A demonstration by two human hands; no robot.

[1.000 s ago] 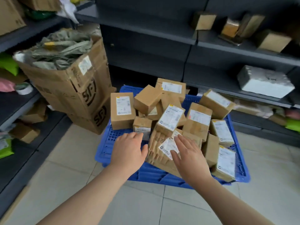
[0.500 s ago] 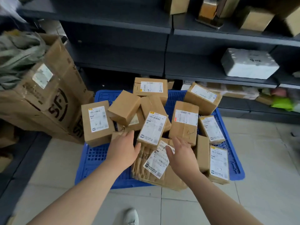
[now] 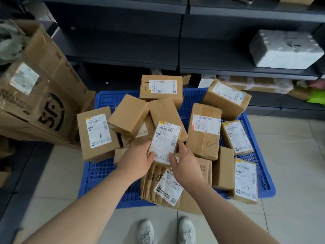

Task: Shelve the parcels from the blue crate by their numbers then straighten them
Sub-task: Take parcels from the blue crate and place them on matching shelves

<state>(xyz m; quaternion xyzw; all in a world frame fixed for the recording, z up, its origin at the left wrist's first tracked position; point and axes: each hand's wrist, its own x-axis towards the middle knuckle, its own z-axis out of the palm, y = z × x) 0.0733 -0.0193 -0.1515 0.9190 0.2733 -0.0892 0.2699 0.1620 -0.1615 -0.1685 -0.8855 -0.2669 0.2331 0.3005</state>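
- Grip status?
- My left hand (image 3: 139,162) and right hand (image 3: 187,166) both clasp one parcel (image 3: 164,140) by its near end, label up, presumably to read its number.
- Location?
- Between my hands, above the blue crate (image 3: 103,173). The shelves (image 3: 123,58) lie beyond.

Blue slatted crate (image 3: 105,173) on tiled floor (image 3: 295,173), heaped with brown cardboard parcels (image 3: 204,138), most with white labels and handwritten numbers. Labelled parcel (image 3: 165,138) at pile centre, tilted, gripped between left hand (image 3: 137,161) and right hand (image 3: 186,168), thumbs on its label. Large printed carton (image 3: 44,95) just beside the crate's left. Dark shelving (image 3: 123,50) behind; white foam box (image 3: 284,50) on right shelf. Grey shoes (image 3: 146,231) at bottom edge.
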